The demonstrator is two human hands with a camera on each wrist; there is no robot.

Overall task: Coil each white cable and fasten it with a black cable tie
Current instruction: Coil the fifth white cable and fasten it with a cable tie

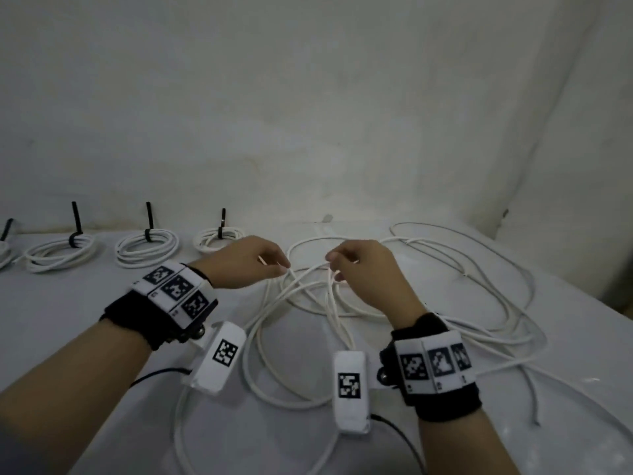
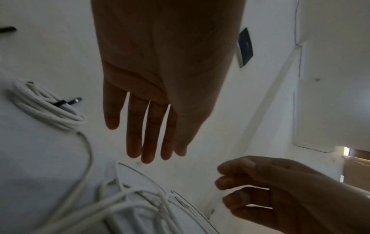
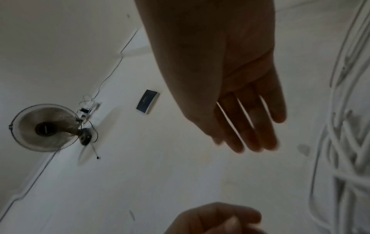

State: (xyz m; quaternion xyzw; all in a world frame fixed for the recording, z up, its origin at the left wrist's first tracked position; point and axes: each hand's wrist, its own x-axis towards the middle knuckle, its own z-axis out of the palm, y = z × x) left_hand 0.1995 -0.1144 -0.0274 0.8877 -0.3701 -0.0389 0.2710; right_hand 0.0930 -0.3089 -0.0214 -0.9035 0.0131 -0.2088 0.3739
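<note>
Along the back edge of the table (image 1: 85,337), left of the loose white cable (image 1: 445,303), sit coiled cables (image 1: 147,247) already cinched with black cable ties (image 1: 148,231) — their tails sticking up. The left hand (image 1: 245,260) hovers at the near-left edge of the tangle, fingers relaxed and mostly straight, gripping nothing as seen from its wrist camera. Just right of it, the right hand (image 1: 363,272) hangs over the tangle's middle — fingers straight and loose too, strands passing beneath.
</note>
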